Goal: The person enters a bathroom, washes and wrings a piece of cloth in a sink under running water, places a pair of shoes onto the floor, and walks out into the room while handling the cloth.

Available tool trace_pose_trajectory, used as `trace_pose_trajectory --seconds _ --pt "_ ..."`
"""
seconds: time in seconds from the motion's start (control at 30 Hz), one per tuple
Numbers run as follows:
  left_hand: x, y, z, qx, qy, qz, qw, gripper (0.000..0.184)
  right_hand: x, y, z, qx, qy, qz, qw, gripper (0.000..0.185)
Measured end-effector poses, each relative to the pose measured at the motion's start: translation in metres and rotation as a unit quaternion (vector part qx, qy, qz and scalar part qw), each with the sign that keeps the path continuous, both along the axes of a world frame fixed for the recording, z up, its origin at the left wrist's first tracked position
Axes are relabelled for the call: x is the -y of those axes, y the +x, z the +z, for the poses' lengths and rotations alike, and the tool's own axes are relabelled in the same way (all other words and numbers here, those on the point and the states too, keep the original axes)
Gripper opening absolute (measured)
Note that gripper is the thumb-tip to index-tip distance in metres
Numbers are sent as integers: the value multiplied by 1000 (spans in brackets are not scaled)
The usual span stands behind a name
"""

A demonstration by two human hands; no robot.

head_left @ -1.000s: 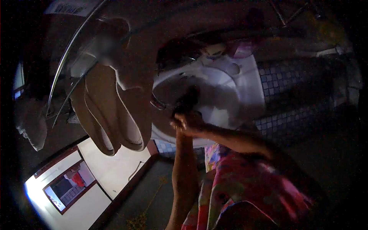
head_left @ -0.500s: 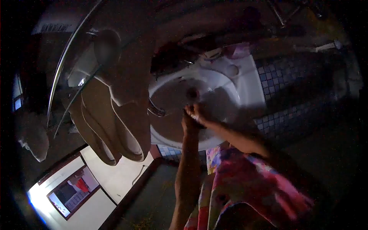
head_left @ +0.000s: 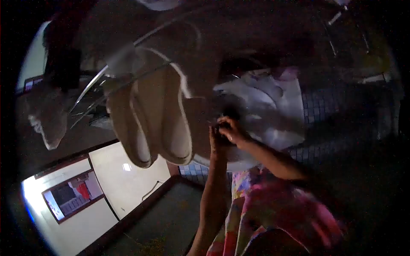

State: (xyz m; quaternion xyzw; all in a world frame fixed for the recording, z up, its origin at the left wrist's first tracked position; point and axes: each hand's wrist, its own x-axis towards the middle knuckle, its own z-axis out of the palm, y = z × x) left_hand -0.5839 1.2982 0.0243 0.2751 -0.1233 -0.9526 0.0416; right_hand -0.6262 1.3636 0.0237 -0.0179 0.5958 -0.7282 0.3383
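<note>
My left hand (head_left: 219, 144) and my right hand (head_left: 231, 130) are together in front of me, over the near part of a white washbasin (head_left: 288, 100). The right fingers are curled down onto the left hand. The left fingers are partly hidden behind the right hand, with one edge pointing up. Both hands look closed. A dark patch lies between and just above them, and whether they hold anything cannot be made out. The basin's inside is dim and smeared by motion.
Large beige rounded shapes (head_left: 177, 128) with pale edges fill the left of the view. Blue mosaic tiles (head_left: 320, 106) line the right side. A bright doorway area with a pale door (head_left: 128, 170) stands at lower left. Colourful patterned clothing (head_left: 282, 205) is below my arms.
The view has shifted, so the beige shapes sit further right and cover the basin's left part. My hands stay together, slightly lower and further right in view.
</note>
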Motion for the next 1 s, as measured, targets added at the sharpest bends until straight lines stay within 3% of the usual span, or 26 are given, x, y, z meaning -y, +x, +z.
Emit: trace_pose_trajectory --seconds 0.07,0.13,0.17,0.23,0.27,0.3,0.33,0.37,0.43,0.47,0.57,0.6,0.63,0.7,0.73,0.8,0.83,0.87,0.9,0.93,0.97,1.0 --pt "6 3 -22 -30 -25 19 999 45 1 13 8 -34 -22 17 999 20" --pt "4 7 -44 -60 -49 31 997 45 -4 16 38 -294 134 141 936 16" --pt "2 7 -56 -77 -62 37 994 45 0 13 31 -292 138 140 936 16" --pt "-3 -2 -46 -85 -71 39 993 44 10 -10 12 -370 241 25 897 19" --pt "-6 -15 -20 128 -255 -117 951 46 11 -27 5 -366 243 25 898 19" --pt "-6 -18 -9 327 -414 -261 809 48 12 -42 -7 -280 290 62 913 21" --pt "-15 -8 -20 279 -234 -37 931 46 13 -43 -10 -187 333 97 919 24" --pt "-23 -10 -11 281 -230 -42 931 46 9 -39 -11 -183 338 97 918 24" --pt "-42 -29 9 190 -221 165 942 42 2 -28 -16 -214 325 60 919 24" --pt "-38 -24 8 194 -220 161 942 42 3 -10 -18 -220 313 44 923 25" --pt "2 -4 -13 270 -254 -75 926 36 9 10 -30 -234 280 7 931 25" --pt "10 3 -52 263 -304 -100 910 33 6 -1 -41 -116 124 -94 981 24" --pt "7 1 -43 262 -305 -96 911 33 -4 -12 -52 7 -38 -183 982 22" --pt "2 6 -25 167 -180 5 969 31 -28 -32 -138 -74 89 28 993 19" --pt "5 6 -22 166 -178 5 970 31 -35 -35 -118 -75 90 28 993 19" --pt "14 8 -18 120 -157 39 979 31 -61 -42 -55 -252 357 136 889 24" --pt "20 12 -32 120 -154 39 980 31 -61 -37 -58 -252 359 137 888 24" --pt "29 15 -56 65 -479 -55 874 32 -57 -35 -60 -313 359 154 866 27" --pt "32 11 -58 3 -744 -141 653 35 -53 -32 -63 -373 355 169 840 31" --pt "30 10 -60 6 -745 -139 653 35 -47 -25 -66 -374 353 171 840 31" --pt "21 4 -42 54 -518 -65 851 33 -41 -15 -69 -478 334 122 803 33" --pt "17 1 -31 96 -240 17 966 32 -35 -12 -67 -574 310 70 754 35"
